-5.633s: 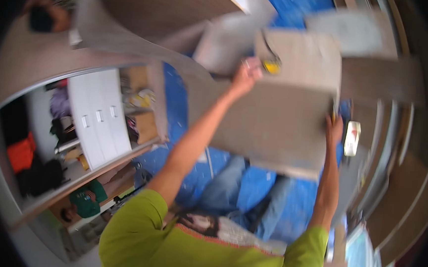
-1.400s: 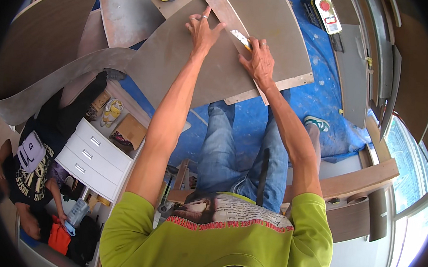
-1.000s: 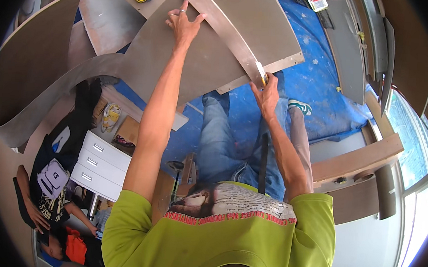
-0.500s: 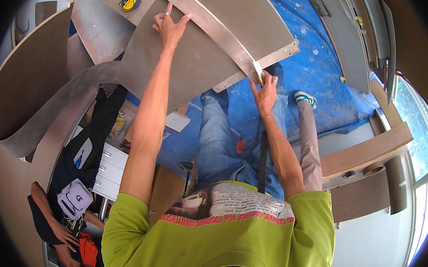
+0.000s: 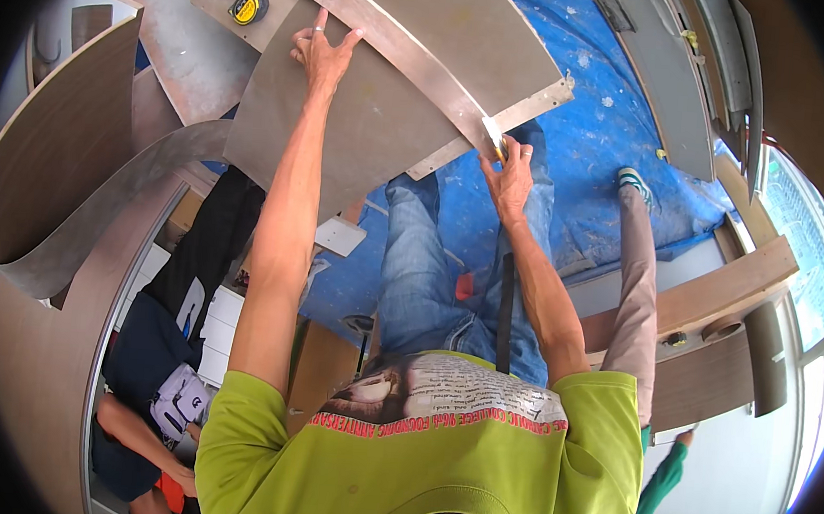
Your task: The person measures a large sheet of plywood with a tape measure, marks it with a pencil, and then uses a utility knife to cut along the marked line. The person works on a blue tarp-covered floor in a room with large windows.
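A long curved wooden strip [image 5: 409, 54] lies across a grey-brown board [image 5: 291, 143]. My left hand [image 5: 325, 55] rests at the strip's near edge with its fingers spread, index fingertip touching it; nothing is held. Near the strip's right end, my right hand [image 5: 510, 180] pinches a small tool [image 5: 494, 135] with a pale flat head and a partly yellow handle. The tool's head meets the end of the strip, and my fingers hide most of its handle, so its exact kind cannot be told. A narrow batten with small holes [image 5: 537, 104] sticks out from under the board's right side.
A yellow-and-black tape measure [image 5: 249, 5] lies on a panel at upper left. A curved brown panel [image 5: 57, 141] stands at left. Blue sheeting [image 5: 599, 108] covers the floor. One person [image 5: 153, 344] is at lower left; another person's leg [image 5: 634, 273] stands at right.
My hands and the small tool have barely moved. The person at lower left has shifted rightward. The other person's leg has stepped right, and a green sleeve now shows at lower right.
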Demonstrator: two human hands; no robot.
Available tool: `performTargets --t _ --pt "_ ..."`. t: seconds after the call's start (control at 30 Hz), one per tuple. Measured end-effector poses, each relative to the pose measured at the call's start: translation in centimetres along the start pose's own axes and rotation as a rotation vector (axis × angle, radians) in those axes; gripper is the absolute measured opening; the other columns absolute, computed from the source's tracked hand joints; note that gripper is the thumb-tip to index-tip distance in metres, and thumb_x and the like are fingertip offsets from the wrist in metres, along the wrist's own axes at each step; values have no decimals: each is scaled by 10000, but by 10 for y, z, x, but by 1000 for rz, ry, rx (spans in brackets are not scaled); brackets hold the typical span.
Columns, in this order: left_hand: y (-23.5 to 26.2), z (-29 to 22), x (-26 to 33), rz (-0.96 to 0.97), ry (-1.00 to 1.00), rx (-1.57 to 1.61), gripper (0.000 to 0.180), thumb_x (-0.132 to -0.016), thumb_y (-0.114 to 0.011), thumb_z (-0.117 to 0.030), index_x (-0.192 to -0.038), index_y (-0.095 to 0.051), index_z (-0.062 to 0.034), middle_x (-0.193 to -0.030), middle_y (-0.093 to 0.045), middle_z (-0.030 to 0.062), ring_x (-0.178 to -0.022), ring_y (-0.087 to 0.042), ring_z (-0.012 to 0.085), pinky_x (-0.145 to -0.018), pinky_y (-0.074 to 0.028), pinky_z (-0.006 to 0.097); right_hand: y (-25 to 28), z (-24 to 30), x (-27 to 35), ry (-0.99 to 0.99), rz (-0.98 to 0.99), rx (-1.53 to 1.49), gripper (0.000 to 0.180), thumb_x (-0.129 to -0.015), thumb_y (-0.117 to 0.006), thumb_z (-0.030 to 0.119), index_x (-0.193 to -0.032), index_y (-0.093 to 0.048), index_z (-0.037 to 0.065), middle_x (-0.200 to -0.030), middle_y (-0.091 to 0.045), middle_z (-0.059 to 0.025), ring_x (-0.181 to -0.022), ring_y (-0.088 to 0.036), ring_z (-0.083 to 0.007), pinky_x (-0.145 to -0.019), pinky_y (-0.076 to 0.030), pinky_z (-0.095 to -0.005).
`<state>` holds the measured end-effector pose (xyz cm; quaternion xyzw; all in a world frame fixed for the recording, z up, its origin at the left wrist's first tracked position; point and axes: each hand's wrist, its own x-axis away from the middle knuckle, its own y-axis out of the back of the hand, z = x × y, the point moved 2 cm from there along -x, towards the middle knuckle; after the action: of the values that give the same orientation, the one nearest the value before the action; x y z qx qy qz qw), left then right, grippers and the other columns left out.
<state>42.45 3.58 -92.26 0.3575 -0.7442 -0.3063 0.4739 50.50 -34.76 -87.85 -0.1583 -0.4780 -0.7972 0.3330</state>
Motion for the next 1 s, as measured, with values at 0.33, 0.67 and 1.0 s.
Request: performTargets --t 0.33,0.67,1.0 --pt "2 -7 4 2 -4 -10 898 -746 -822 -508 -1513 -457 -215 -1368 -333 196 -1213 -327 422 -1025 -414 537 3 1 0 2 4 3 538 -763 -812 199 -1234 -560 143 -1080 -524 -130 -968 -608 -359 -778 -525 -472" --pt "1 -2 1 -23 -4 -74 895 -752 -826 -517 -1519 -446 -255 -1429 -327 221 -1272 -339 447 -1080 -340 555 2 2 -1 40 -11 8 553 -764 -831 214 -1242 -562 139 -1074 -541 -135 -953 -614 -353 -774 -522 -463" --pt "6 -8 3 31 50 11 875 -765 -842 -453 -1520 -437 -274 -1393 -299 203 -1237 -321 413 -988 -438 544 3 6 -2 -8 71 31 608 -765 -839 256 -1276 -545 104 -1142 -549 -176 -1010 -611 -381 -815 -523 -469"
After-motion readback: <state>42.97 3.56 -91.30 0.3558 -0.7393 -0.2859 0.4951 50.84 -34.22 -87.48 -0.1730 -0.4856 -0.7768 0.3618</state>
